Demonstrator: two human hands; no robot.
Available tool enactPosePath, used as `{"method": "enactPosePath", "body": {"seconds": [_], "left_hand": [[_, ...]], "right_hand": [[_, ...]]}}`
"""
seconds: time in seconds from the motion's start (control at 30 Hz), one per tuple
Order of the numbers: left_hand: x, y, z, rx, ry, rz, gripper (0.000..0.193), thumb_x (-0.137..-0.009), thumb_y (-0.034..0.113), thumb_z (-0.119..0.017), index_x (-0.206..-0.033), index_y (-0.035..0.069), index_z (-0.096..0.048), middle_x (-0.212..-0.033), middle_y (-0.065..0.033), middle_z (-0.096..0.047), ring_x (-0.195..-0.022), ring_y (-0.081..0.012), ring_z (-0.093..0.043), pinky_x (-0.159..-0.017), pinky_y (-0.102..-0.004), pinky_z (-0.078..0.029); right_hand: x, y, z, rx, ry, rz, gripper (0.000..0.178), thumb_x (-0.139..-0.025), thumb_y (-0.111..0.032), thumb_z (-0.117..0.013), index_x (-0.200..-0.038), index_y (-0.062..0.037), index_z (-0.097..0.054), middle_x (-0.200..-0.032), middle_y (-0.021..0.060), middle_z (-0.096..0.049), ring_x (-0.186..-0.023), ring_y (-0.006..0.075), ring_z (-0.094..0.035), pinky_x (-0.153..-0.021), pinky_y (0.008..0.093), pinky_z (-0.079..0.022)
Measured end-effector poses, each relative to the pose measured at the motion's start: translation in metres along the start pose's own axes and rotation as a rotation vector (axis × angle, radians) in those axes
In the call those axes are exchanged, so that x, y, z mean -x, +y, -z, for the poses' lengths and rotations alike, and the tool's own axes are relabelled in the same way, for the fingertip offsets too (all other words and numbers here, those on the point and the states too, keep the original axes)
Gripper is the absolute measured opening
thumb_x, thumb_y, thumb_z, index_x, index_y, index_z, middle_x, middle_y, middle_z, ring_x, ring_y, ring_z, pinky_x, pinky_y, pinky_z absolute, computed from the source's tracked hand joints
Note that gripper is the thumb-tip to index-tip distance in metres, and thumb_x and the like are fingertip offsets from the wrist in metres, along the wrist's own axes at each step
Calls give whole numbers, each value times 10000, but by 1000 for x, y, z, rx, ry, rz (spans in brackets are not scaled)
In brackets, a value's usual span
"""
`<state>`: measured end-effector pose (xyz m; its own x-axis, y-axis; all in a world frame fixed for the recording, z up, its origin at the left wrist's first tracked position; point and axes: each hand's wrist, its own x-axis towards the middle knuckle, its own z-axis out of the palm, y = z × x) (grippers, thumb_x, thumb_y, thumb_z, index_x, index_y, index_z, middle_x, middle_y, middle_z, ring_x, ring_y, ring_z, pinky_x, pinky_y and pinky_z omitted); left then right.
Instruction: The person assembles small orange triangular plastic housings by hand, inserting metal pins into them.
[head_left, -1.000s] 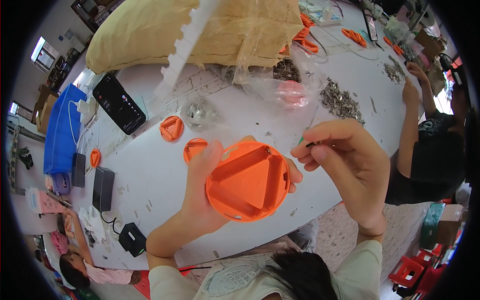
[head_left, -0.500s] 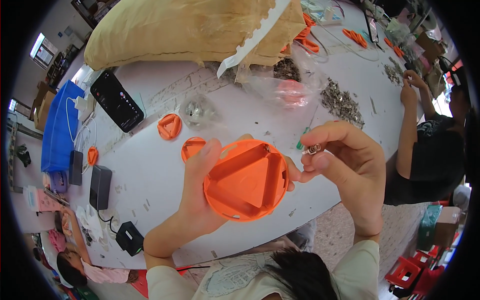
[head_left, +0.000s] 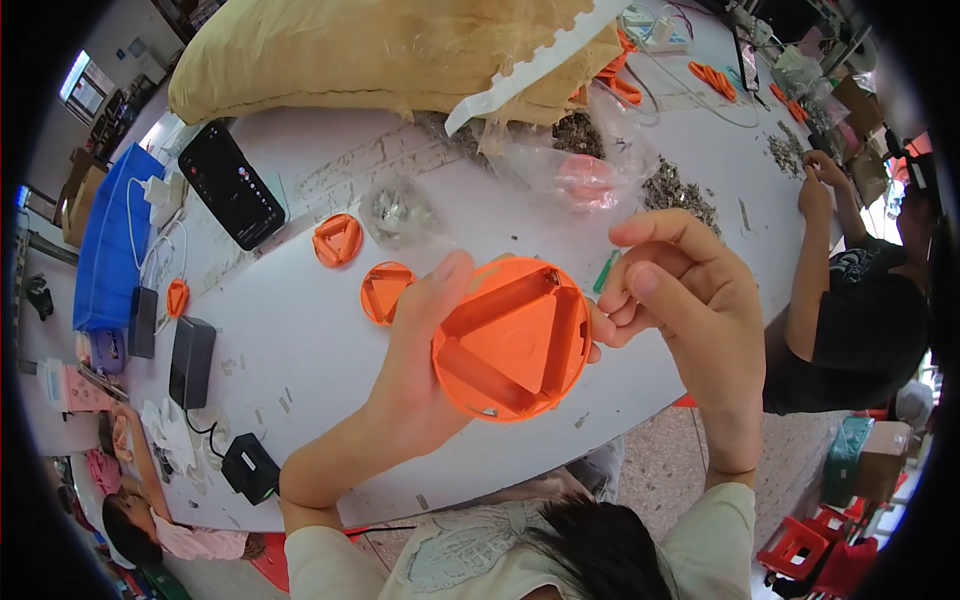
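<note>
My left hand is wrapped round an orange round plastic case, its thumb on the near-left rim and its fingertips showing past the right side. A triangular recess faces up, with a small metal piece at its top corner. Beside the case's right edge is my right hand, its fingers curled close to the left fingertips. Whatever lies between those curled fingers is hidden. Two smaller orange discs with triangular centres lie on the white table, left of the case. A green stick-like object shows behind my right fingers.
A large tan sack fills the table's back. Loose metal pieces and clear plastic bags lie before it. At left are a phone, blue bin and black box. Another person sits at right.
The small coiled metal clip that showed in my right fingertips is out of sight. Those fingers have curled differently, and the case has shifted slightly up and right with my left hand.
</note>
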<state>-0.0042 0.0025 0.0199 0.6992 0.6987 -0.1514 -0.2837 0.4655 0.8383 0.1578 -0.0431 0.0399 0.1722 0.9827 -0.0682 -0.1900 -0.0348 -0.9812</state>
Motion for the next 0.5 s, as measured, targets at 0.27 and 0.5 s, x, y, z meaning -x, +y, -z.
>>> {"method": "enactPosePath", "body": {"seconds": [0.27, 0.5], "left_hand": [[0, -1, 13, 225, -206, 13, 578, -890, 451, -198, -1040, -32, -478, -1007, -169, -548, -894, -214, -544, -767, -307, -428], [-2, 0, 6, 128, 28, 35, 701, -820, 578, -191, -936, -31, -519, -883, -187, -548, -783, -239, -529, -564, -301, -423]], "right_hand": [[-2, 3, 11, 76, -90, -17, 108, -810, -79, -555, -864, 15, -557, -693, 44, -563, -589, 68, -522, -501, 196, -452], [0, 0, 3, 84, -72, 23, 121, -807, -30, -540, -896, 50, -561, -772, 72, -571, -673, 89, -550, -559, 205, -483]]}}
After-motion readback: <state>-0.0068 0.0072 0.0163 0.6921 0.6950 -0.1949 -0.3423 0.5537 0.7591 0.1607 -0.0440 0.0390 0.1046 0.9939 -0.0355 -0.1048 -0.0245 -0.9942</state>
